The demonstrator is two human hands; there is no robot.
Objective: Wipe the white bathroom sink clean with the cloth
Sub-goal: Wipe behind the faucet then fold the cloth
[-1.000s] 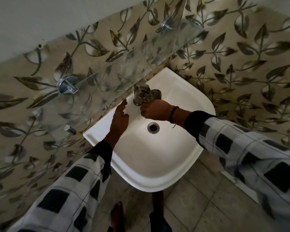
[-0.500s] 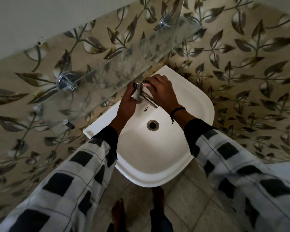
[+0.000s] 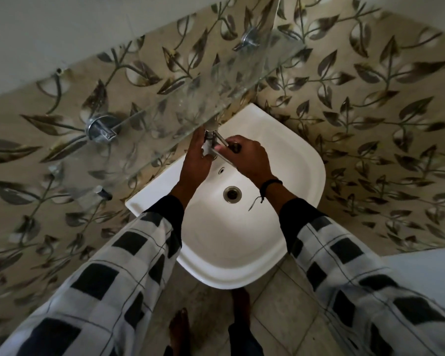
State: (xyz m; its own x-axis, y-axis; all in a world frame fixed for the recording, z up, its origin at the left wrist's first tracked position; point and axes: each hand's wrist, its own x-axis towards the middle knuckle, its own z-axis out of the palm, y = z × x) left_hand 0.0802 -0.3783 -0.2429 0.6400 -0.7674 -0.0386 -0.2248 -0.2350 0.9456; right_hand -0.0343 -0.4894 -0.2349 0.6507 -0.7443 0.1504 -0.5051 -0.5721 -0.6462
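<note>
Fingers (image 3: pixel 199 136) of the left hand (image 3: pixel 195 160) bend round the left side of the chrome faucet (image 3: pixel 212 136), pressed against its upright body. The right hand (image 3: pixel 247 160) reaches in from the other side, its fingers curled over the faucet's angled spout and gripping it, knuckles up. Whether either hand also holds a cloth I cannot tell; the spot between the palms is too dark and crowded.

Both forearms stretch forward from the lower corners and meet at the tap. They wear black-and-white checked sleeves (image 3: pixel 118 278) with dark cuffs. A black wristband (image 3: pixel 270 183) sits on the right wrist, its loose end hanging over the bowl.

Below the hands lies the white sink (image 3: pixel 311 181), a rounded basin fixed in the corner where two walls meet. Its metal drain (image 3: pixel 232 194) is in the middle of the bowl, with a small overflow hole (image 3: pixel 221 170) just above it.

Above the basin, a glass shelf (image 3: pixel 165 116) runs slantwise along the left wall on chrome brackets (image 3: pixel 100 128), its near edge overlapping the top of the faucet. The wall tiles (image 3: pixel 370 98) are beige with a dark leaf pattern. Pale floor tiles (image 3: pixel 280 317) lie beneath the sink, with a bare foot (image 3: pixel 179 330) standing on them.
</note>
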